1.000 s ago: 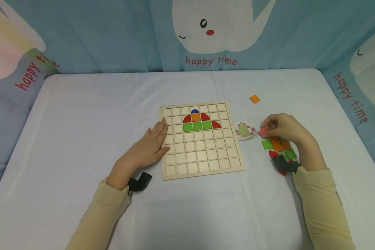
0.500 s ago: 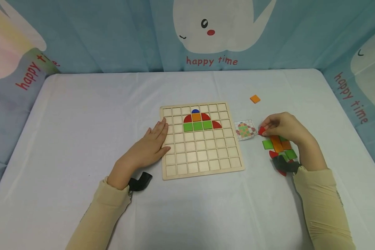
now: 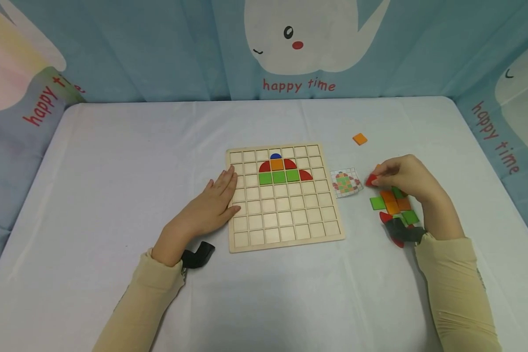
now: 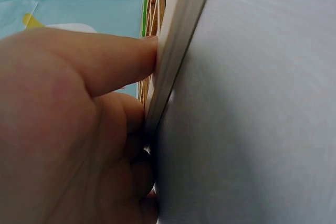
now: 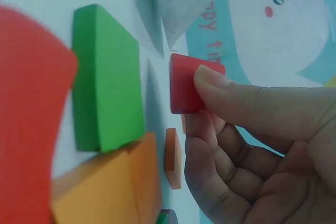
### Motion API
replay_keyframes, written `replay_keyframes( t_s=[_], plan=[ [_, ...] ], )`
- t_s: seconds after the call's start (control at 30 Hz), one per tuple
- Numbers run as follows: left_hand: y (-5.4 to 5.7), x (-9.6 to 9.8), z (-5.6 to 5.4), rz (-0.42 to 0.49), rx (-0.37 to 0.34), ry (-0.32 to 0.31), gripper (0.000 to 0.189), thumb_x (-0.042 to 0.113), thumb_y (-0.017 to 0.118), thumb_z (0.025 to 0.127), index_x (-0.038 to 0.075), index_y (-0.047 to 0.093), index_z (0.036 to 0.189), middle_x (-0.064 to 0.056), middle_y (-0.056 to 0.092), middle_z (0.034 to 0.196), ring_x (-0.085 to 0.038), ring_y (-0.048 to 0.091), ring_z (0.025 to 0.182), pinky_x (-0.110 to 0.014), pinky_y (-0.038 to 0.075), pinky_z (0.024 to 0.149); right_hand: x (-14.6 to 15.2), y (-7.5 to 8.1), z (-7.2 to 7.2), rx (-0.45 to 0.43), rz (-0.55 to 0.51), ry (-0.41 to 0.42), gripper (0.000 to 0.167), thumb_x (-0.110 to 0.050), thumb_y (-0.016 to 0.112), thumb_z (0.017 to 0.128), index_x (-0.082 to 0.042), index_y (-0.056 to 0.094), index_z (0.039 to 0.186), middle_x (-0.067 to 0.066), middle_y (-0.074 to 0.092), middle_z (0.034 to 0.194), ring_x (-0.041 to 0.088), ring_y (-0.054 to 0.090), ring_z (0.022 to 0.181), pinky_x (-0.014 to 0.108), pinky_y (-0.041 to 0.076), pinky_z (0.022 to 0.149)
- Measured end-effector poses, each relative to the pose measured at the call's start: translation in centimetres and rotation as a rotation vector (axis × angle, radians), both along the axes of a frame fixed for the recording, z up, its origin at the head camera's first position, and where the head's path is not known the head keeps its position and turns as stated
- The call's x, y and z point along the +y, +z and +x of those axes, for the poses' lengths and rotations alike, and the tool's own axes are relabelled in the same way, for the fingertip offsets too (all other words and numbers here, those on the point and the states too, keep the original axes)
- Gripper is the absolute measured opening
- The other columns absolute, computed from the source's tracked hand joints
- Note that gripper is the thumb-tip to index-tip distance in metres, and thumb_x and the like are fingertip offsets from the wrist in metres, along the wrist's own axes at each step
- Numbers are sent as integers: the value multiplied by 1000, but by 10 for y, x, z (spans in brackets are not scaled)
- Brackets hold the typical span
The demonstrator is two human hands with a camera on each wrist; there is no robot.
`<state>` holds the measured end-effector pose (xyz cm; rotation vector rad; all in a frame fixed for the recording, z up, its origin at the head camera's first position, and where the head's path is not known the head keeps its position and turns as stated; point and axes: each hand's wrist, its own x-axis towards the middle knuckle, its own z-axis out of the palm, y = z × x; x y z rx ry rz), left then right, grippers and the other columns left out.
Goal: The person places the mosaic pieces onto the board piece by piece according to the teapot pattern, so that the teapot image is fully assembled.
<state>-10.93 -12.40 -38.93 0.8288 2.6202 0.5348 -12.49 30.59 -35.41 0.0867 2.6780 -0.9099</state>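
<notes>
A wooden grid board lies mid-table, with green squares, an orange square, red quarter-round tiles and a blue half-round tile set in its upper cells. My left hand rests flat on the board's left edge, fingers straight; in the left wrist view the thumb touches the rim. Right of the board, my right hand pinches a red tile between thumb and fingers, raised off the cloth. Below that hand lies a loose pile of green, orange and red tiles.
A small printed pattern card lies between the board and the pile, one corner curled up. A single orange tile sits farther back on the white cloth. A blue printed curtain stands behind the table.
My right hand has shifted slightly up and right and turned the red tile between its fingers. More of the pile shows beneath it. The left hand has stayed on the board.
</notes>
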Motion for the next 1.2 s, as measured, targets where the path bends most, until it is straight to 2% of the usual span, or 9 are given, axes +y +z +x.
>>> replay_keyframes(
  t_s=[0.17, 0.27, 0.37, 0.5, 0.57, 0.8, 1.07, 1.2],
  plan=[
    [0, 1, 0, 0, -6, 3, 72, 26, 47, 99, -8, 7, 147, -18, -4, 156, -32, 0, 143, -51, 6, 113, 1, 5, 2, 28, -16, -26, 22, -15, 69, 87, 3, 67, 99, 8, 64, 81, 25, 48, 58, 30, 39, 43],
    [0, 0, 1, 3, -3, -2, 71, 25, 47, 99, -9, 7, 147, -20, -3, 156, -33, 0, 143, -52, 6, 113, -1, 7, 3, 51, -25, -23, 27, -21, 70, 86, 2, 68, 99, 8, 65, 80, 25, 45, 56, 30, 38, 41],
    [0, -1, 2, 4, 4, -8, 70, 24, 46, 99, -9, 7, 147, -20, -2, 156, -33, 1, 143, -52, 6, 113, -7, 10, 2, 83, -39, 1, 28, -23, 73, 85, 1, 70, 97, 6, 67, 81, 23, 48, 61, 29, 41, 47],
    [1, -1, 2, 7, 12, -8, 69, 24, 46, 100, -9, 8, 147, -20, -2, 156, -34, 2, 142, -52, 7, 112, -20, 16, -3, 137, -66, 60, 20, -16, 73, 84, 1, 71, 94, 6, 69, 84, 16, 54, 71, 25, 45, 59],
    [1, -2, 2, 6, 15, -9, 69, 24, 45, 100, -9, 8, 147, -21, -1, 156, -34, 2, 142, -53, 7, 112, -26, 20, -6, 158, -75, 85, 17, -13, 73, 84, 1, 72, 93, 7, 70, 85, 15, 56, 72, 24, 46, 60],
    [1, -1, 2, 5, 26, -13, 69, 25, 46, 100, -9, 8, 147, -21, -2, 156, -34, 2, 142, -53, 8, 112, -46, 23, -12, 120, -148, 127, 17, -9, 73, 83, 2, 72, 96, 10, 70, 89, 12, 61, 76, 18, 49, 68],
    [-2, -1, 1, -3, 26, -14, 70, 26, 46, 100, -9, 8, 147, -20, -4, 156, -33, 1, 143, -52, 7, 113, -58, 22, -16, 99, -182, 188, 16, -9, 71, 84, 2, 72, 96, 11, 71, 90, 16, 63, 77, 18, 50, 68],
    [-1, -1, 1, -3, 23, -12, 71, 26, 47, 99, -9, 8, 147, -20, -4, 156, -33, 1, 142, -52, 8, 112, -62, 21, -17, 94, -189, 211, 15, -11, 71, 85, 0, 73, 95, 9, 71, 90, 14, 62, 76, 19, 50, 67]
  ],
)
